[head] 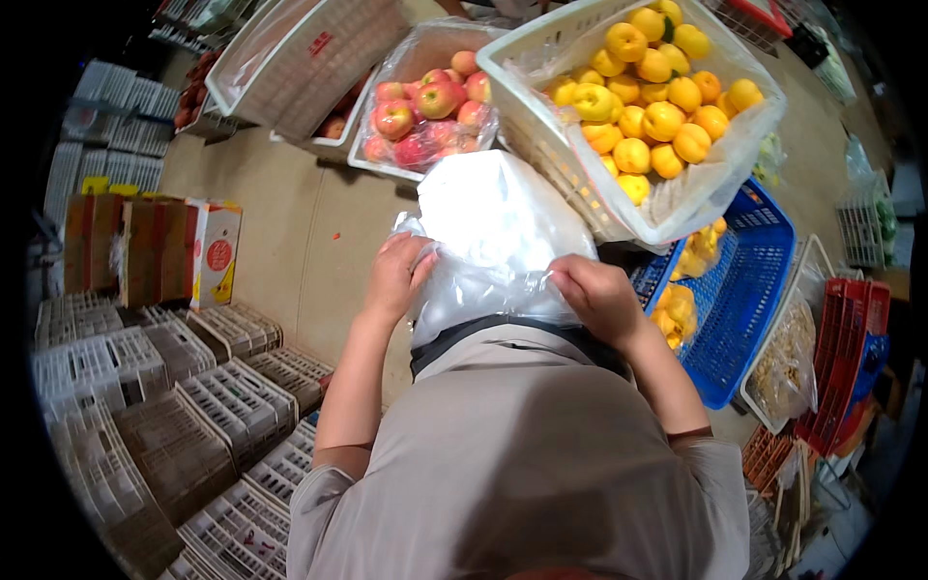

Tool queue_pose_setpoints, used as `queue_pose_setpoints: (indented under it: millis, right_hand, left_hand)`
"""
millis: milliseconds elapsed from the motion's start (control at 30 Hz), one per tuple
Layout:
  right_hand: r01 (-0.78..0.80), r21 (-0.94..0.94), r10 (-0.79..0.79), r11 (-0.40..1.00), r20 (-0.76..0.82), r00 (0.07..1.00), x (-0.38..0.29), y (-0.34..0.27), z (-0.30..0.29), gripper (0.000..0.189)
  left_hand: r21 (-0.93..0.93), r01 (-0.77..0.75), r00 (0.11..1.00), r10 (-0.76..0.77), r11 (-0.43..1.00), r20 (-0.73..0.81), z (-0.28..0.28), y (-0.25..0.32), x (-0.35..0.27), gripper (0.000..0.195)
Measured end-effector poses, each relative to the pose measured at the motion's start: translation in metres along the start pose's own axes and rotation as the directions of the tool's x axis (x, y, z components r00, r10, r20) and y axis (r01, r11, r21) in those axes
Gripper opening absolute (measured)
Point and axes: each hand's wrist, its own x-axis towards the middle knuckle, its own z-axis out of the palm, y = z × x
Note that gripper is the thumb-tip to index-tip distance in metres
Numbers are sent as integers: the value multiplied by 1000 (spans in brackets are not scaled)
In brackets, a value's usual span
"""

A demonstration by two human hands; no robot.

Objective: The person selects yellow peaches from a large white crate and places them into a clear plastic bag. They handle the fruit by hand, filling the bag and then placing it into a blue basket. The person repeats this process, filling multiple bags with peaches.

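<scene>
A translucent plastic bag [500,239] hangs spread out in front of my waist, its upper part glaring white. My left hand [399,272] pinches the bag's left edge between thumb and fingers. On the right, my right hand [593,296] grips the bag's other edge with curled fingers. Beyond the bag, red-and-yellow apples [435,100] lie in a plastic-lined white crate [366,161]. A larger lined white crate [551,163] at the upper right holds many yellow, peach-like fruits [663,121]. Whether anything is inside the bag cannot be told.
At right stands a blue plastic basket [747,290] with bagged yellow fruit [674,315]. Beside it are a bag of brownish goods [783,370] and red crates [852,348]. White crates [239,406] and cardboard boxes [156,246] stand at left. Concrete floor [283,217] shows between.
</scene>
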Motion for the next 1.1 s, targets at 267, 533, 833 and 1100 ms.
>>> queue_pose_setpoints:
  millis: [267,533,833,1100]
  right_hand:
    - [-43,283,225,958,-652,724,-55,-41,-83,11]
    - [131,233,-236,964,509,828,9,-40,-30,26]
    - [-456,-571,475,683,-128,871,225,160,-82,64]
    - [-552,-526,635,647,-29,772,240,186,-51,82]
  left_hand:
    - [173,-122,991,109,977,84,-7,12,-15,46]
    - [-827,512,859,-147,232,490,2,52,3,48]
    - [-761,363,883,-459,538,97,13,26,-14,5]
    - [-667,334,898,-440,666,11,6,33,-24,7]
